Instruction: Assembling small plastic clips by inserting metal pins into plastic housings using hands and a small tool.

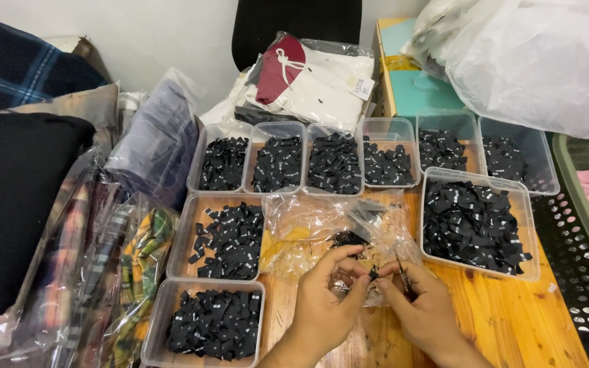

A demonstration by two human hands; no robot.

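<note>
Head view, looking down on a wooden table [512, 320]. Forearms cut off at the lower edge; part of a small black label [373, 274] hidden between the fingertips, its print too small to make out. Left hand [328, 300] pinched narrow on the label; right hand [420, 307] touching it too, fingers curled close around what may be a thin dark tool [402, 272], hard to tell. Just behind the hands, a crumpled clear plastic bag [322, 225] with more black pieces inside. Around it, clear plastic trays [219, 320] heaped with black labels: a row of six along the far side, two at left, a larger one [475, 225] at right. Bagged plaid fabrics [131, 272] at left, folded bagged garments [308, 75] beyond, a white plastic sack [540, 61] at upper right, a perforated dark basket [581, 272] at the right edge. Pale wall behind.
</note>
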